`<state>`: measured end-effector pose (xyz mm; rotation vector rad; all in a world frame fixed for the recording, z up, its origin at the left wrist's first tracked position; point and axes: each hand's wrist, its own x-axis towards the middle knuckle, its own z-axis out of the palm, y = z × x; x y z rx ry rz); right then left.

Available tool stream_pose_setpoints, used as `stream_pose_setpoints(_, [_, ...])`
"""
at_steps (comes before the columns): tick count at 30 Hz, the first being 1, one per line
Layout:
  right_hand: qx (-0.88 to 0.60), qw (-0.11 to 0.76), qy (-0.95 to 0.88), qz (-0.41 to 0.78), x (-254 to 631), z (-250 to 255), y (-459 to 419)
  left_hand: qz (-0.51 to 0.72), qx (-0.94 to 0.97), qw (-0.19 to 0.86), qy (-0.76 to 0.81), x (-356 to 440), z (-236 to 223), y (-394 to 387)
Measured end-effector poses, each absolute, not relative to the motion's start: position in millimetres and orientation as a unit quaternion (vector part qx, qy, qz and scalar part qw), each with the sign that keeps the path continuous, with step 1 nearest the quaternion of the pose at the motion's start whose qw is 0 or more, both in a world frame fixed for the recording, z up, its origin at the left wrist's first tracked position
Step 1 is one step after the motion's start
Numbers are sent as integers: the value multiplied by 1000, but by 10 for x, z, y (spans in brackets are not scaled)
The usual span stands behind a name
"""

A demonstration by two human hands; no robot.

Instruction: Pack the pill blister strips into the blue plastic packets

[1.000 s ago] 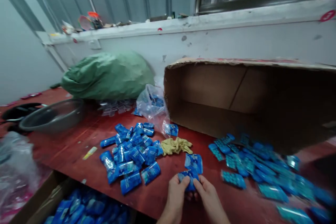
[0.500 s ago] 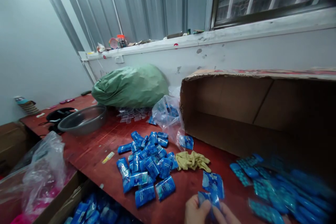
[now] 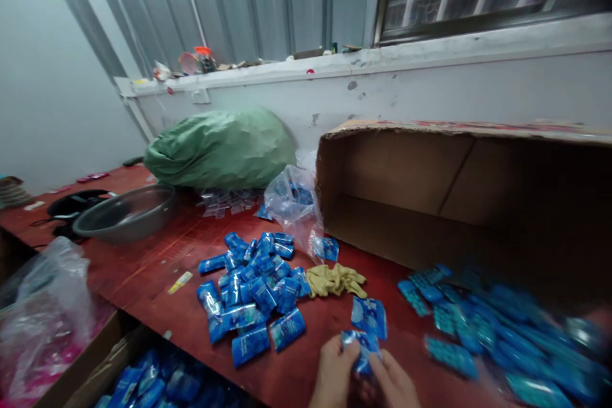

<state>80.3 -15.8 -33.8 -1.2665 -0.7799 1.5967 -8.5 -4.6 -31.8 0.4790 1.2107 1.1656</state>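
Observation:
In the head view, a small blue printed plastic pouch point(image 3: 362, 345) is pinched between my two hands near the table's front edge. My left hand point(image 3: 332, 366) has its thumb closed over the pouch's left side. On the right side, the fingers of my right hand point(image 3: 393, 382) grip it too; their undersides are hidden. Just beyond lies a flat blue pouch point(image 3: 369, 317). A heap of filled blue packets point(image 3: 261, 287) is to the left, and a crumpled yellow glove point(image 3: 336, 280) lies behind. At the right is a blurred pile of blue and turquoise bumpy pieces point(image 3: 497, 325).
A large cardboard box point(image 3: 387, 204) lies on its side at the back right. A green sack point(image 3: 220, 150), a clear bag point(image 3: 291, 201) and a grey basin point(image 3: 127, 213) stand on the red table point(image 3: 157, 255). Below the edge, a carton holds more blue packets point(image 3: 153, 382).
The camera view has swung left and up, then partly back. Both hands keep hold of the blue pouch throughout; the packet heap and flat pouch look unchanged on the table.

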Motion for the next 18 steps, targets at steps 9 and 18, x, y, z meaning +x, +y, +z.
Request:
stream_pose_setpoints(9, [-558, 349, -685, 313, 936, 167, 311, 491, 207, 639, 554, -198, -284, -134])
stream_pose_setpoints(18, [-590, 168, -770, 174, 569, 120, 1227, 485, 174, 661, 546, -307, -113, -132])
